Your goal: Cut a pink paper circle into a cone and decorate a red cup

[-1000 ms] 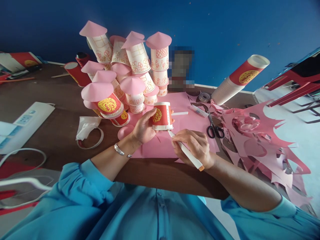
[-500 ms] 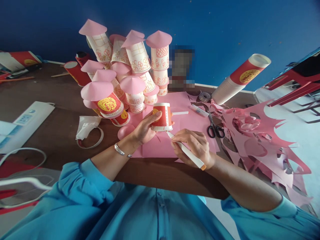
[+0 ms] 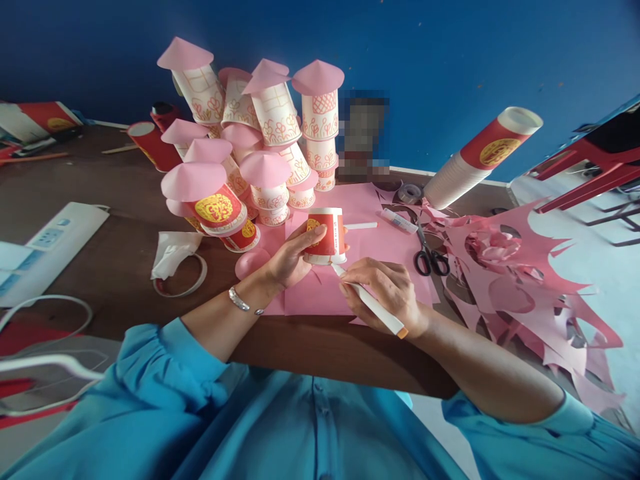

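Observation:
A red and white paper cup (image 3: 334, 233) with a gold emblem is gripped by my left hand (image 3: 294, 257), thumb across its side. My right hand (image 3: 384, 291) pinches a white marker (image 3: 377, 310) with an orange end, its tip at the cup's lower white edge. Whether the tip touches the cup I cannot tell. Beneath both hands lie pink paper sheets (image 3: 320, 297). Another white marker (image 3: 363, 226) rests on the paper behind the cup. Further back stand several stacked paper cups (image 3: 320, 123) with drawn flowers and pink cone roofs (image 3: 318, 79).
Black-handled scissors (image 3: 431, 261), a glue stick (image 3: 399, 220) and a tape roll (image 3: 410, 193) lie to the right, beside pink paper scraps (image 3: 515, 293). A tall stack of cups (image 3: 460, 180) leans behind them. Left are a tape ring (image 3: 203, 275) and a white power strip (image 3: 60, 243).
The cup in my left hand has shifted slightly right and down. My right hand and the marker have moved only a little, staying at the cup's lower edge.

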`<control>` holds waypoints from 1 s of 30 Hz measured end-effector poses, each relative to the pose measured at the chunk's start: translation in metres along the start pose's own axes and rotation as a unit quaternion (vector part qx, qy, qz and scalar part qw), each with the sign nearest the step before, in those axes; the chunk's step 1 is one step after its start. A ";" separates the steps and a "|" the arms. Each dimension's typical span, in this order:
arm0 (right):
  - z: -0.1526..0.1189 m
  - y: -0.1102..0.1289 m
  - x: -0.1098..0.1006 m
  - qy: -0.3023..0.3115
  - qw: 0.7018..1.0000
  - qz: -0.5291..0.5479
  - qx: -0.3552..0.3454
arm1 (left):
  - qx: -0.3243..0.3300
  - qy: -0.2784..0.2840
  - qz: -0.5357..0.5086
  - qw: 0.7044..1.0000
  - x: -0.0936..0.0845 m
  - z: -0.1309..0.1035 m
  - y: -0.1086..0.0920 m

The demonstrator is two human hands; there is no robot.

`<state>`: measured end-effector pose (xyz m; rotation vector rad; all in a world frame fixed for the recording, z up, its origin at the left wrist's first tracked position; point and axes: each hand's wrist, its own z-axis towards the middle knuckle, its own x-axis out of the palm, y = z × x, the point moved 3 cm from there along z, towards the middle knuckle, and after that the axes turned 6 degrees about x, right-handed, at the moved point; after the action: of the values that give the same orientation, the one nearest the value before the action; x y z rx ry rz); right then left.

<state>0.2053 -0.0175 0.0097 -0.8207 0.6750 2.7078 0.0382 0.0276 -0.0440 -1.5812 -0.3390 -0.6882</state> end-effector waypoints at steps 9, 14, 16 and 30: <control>-0.001 -0.002 -0.001 -0.003 1.000 -0.022 0.010 | -0.001 0.022 -0.002 1.000 -0.002 0.000 0.003; -0.001 -0.002 -0.001 -0.013 0.999 -0.023 0.019 | 0.001 0.031 0.007 0.999 -0.001 0.000 0.002; -0.001 -0.002 -0.001 -0.013 0.999 -0.022 0.020 | -0.005 0.027 0.012 1.000 0.000 -0.001 0.001; -0.001 0.003 0.001 0.004 1.000 -0.014 0.026 | 0.013 -0.001 0.023 1.000 -0.001 -0.002 -0.001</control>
<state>0.2047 -0.0204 0.0092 -0.8216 0.7273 2.6506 0.0365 0.0260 -0.0439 -1.5614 -0.3103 -0.6437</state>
